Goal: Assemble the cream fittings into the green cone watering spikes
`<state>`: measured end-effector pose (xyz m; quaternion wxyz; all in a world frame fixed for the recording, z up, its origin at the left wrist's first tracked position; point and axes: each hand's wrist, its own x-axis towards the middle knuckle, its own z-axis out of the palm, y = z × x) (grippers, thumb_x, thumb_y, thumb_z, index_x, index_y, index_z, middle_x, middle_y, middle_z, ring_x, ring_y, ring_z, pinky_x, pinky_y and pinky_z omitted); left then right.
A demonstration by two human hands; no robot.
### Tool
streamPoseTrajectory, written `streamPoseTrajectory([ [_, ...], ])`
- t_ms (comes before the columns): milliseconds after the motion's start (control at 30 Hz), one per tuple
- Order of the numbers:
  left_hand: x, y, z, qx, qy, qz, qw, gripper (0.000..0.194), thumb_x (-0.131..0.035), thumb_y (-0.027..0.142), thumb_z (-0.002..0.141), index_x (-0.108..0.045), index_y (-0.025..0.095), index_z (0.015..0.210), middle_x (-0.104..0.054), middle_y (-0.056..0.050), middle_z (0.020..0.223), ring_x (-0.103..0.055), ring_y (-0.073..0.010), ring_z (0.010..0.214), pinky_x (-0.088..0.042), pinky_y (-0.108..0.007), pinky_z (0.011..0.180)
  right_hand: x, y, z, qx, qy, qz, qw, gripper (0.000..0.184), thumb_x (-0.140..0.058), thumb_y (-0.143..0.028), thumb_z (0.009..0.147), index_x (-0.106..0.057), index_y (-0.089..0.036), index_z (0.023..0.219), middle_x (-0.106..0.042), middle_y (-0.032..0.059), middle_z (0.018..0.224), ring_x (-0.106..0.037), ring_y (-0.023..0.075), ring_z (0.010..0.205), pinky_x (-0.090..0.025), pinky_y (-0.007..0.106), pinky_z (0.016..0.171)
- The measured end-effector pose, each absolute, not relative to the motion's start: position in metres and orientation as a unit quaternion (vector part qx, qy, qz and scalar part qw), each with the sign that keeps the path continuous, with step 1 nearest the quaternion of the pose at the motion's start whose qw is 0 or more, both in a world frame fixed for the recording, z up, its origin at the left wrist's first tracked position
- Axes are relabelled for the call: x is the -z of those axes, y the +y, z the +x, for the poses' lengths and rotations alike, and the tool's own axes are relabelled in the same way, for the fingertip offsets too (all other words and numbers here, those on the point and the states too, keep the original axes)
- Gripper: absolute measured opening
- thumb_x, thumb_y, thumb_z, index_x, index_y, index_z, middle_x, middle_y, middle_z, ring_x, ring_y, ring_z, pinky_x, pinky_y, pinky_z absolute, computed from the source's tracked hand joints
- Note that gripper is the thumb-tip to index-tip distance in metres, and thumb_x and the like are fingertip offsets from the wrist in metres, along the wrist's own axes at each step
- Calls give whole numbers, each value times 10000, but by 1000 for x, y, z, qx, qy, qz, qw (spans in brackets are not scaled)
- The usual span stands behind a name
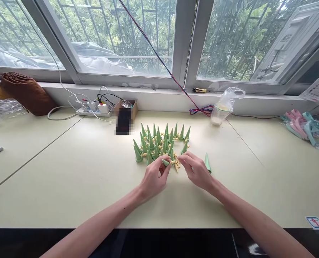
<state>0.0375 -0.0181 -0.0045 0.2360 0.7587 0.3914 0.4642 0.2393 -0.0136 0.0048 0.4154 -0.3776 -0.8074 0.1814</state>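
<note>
My left hand (155,174) is closed on a small green cone (165,162), tilted with its base toward the right. Just right of it, my right hand (195,169) has its thumb and fingertips pinched by some small yellow pieces (177,165); what lies between those fingertips is too small to make out. Beyond both hands stand several upright green cones (151,142) in a loose cluster, with yellow pieces among them. Another green cone (208,163) stands apart, beside my right hand, which partly hides its foot.
Behind the cones are a small cardboard box (134,107) and a power strip (93,111) with cables. A tied plastic bag (224,107) and red-blue wires (201,110) lie near the sill. Packaged pink and teal items (307,127) are far right; a brown pouch (27,93) is far left.
</note>
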Motion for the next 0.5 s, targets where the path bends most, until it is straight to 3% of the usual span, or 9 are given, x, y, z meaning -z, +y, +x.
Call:
streamPoseTrajectory([
  [500, 2, -17, 39, -496, 375, 753, 217, 114, -582, 191, 941, -591, 169, 1053, -679, -53, 973, -638, -82, 558, -527, -205, 499, -5, -10, 243, -194, -807, -380, 409, 171, -448, -287, 1040, -598, -211, 1074, -630, 66, 927, -564, 147, 669, -474, 267, 592],
])
